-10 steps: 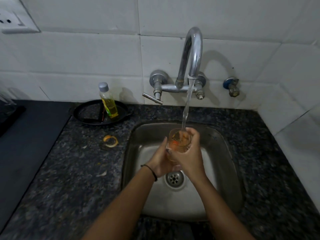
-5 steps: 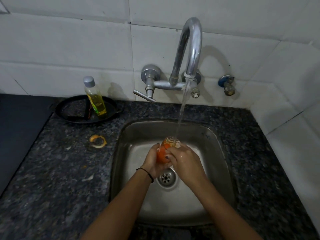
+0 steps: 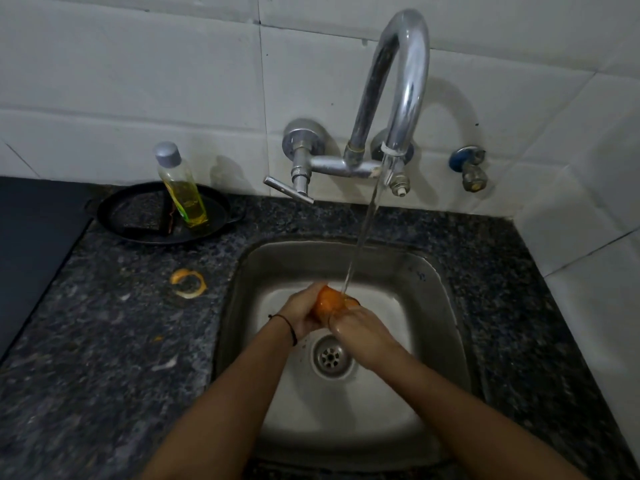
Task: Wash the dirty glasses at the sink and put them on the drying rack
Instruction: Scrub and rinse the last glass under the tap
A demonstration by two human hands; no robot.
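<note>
A glass point(image 3: 327, 302) that looks orange is held low over the steel sink point(image 3: 433, 282), tipped on its side under the running water from the tap point(image 3: 398, 81). My left hand point(image 3: 299, 315) wraps its left side, a black band on that wrist. My right hand point(image 3: 360, 329) covers its right end; whether the fingers reach inside is hidden. The water stream lands on the top of the glass. No drying rack is in view.
A bottle of yellow liquid point(image 3: 181, 188) stands in a black pan point(image 3: 135, 216) at the back left. An orange peel ring point(image 3: 188, 283) lies on the dark granite counter. A small valve point(image 3: 471, 168) sticks out of the tiled wall. The drain point(image 3: 329, 356) lies under my hands.
The glass went from upright with its mouth under the stream to lying on its side, lower in the sink. Both hands dropped with it. The camera view shifted left and down.
</note>
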